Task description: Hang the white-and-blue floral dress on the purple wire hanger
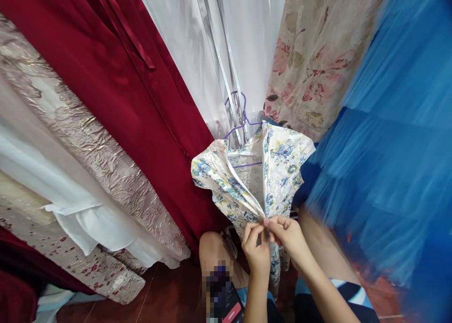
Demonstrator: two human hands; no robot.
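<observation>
A short-sleeved white dress (282, 153) with blue and yellow flowers hangs on a purple hanger (244, 118). Its opening gapes in a V from the neck down to where my fingers meet. My left hand (256, 247) is closed, pinching the dress fabric at the bottom of the V. Right beside it, my right hand (287, 233) pinches the same spot between thumb and finger. Whether a zipper pull sits between the fingertips is too small to tell. The lower part of the dress drops behind my hands and between my knees.
Behind the dress hang a white gown (176, 17) with shiny ribbons, a dark red gown (116, 97) and a floral gown (310, 54). Blue ruffled tulle (384, 172) fills the right side. A phone (229, 309) lies at my left thigh, above a red tiled floor (169, 290).
</observation>
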